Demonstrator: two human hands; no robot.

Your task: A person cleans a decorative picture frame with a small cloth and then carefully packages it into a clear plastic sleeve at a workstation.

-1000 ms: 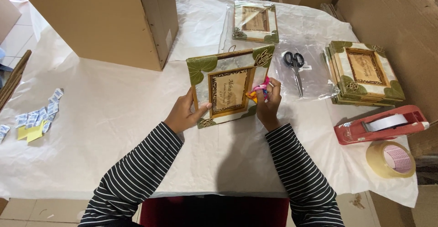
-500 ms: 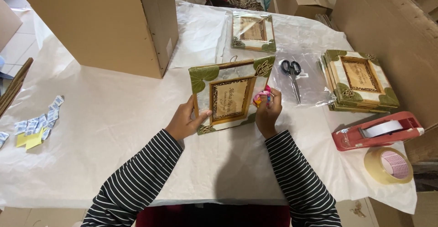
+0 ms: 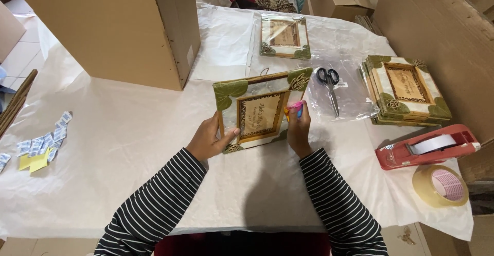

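Note:
A decorated picture frame with green leaf corners and a printed brown panel stands tilted on the white-covered table. My left hand grips its lower left edge, thumb on the front. My right hand is closed on a small pink and orange object, pressed against the frame's right side.
Scissors lie on clear plastic right of the frame. A stack of similar frames sits further right; one wrapped frame lies at the back. A red tape dispenser, tape roll, large cardboard box and small sachets surround.
The frame and both hands stay in much the same pose; the view has shifted slightly, and the frame is tilted a little more upright.

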